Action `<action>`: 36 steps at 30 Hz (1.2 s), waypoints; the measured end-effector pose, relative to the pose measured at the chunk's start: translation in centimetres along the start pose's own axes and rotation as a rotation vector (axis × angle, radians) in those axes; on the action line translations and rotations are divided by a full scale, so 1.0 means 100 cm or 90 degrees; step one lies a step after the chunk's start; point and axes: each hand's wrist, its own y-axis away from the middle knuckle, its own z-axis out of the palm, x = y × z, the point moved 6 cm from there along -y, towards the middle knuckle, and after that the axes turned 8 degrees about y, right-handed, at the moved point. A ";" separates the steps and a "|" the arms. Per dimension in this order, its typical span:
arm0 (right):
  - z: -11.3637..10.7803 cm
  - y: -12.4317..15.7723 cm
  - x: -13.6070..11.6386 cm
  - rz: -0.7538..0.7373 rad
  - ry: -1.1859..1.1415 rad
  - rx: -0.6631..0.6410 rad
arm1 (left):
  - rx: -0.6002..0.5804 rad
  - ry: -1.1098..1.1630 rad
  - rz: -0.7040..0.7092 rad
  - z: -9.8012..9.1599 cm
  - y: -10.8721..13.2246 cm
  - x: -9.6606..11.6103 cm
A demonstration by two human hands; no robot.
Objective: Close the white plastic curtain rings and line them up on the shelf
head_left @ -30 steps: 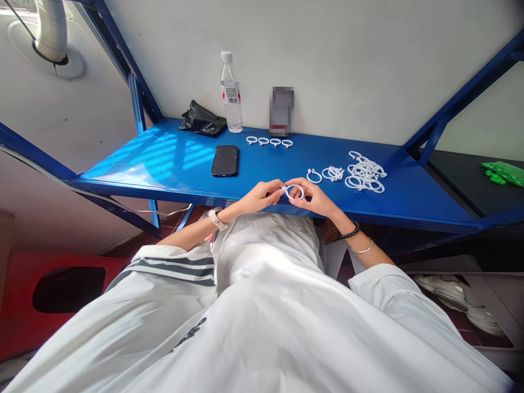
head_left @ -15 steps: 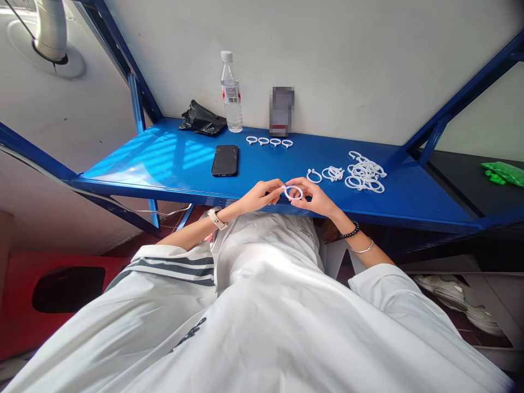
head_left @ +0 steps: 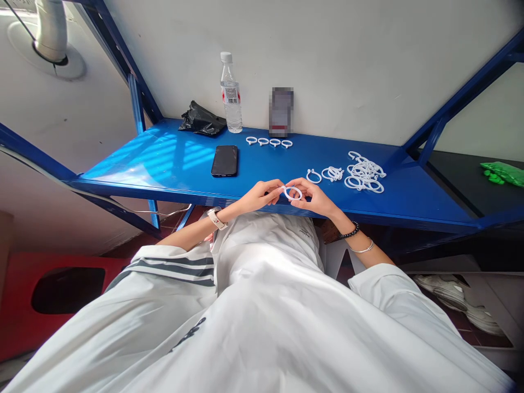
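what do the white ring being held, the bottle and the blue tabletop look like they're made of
Held ring: probably hard plastic, smooth and white, with an even, moulded look.
Bottle: clear, glossy plastic, most likely; its see-through wall is ribbed near the base.
Blue tabletop: perhaps painted metal, semi-gloss, judging by its soft sheen and straight edge; coated board remains possible.
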 end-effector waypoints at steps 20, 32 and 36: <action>0.000 0.000 0.002 0.004 0.006 0.001 | -0.007 -0.015 -0.011 0.000 0.000 0.000; 0.000 -0.001 0.001 -0.003 0.003 0.003 | 0.003 0.006 -0.010 0.000 0.000 0.001; 0.000 -0.001 0.001 0.000 0.000 0.004 | 0.005 0.018 -0.022 0.000 0.000 0.000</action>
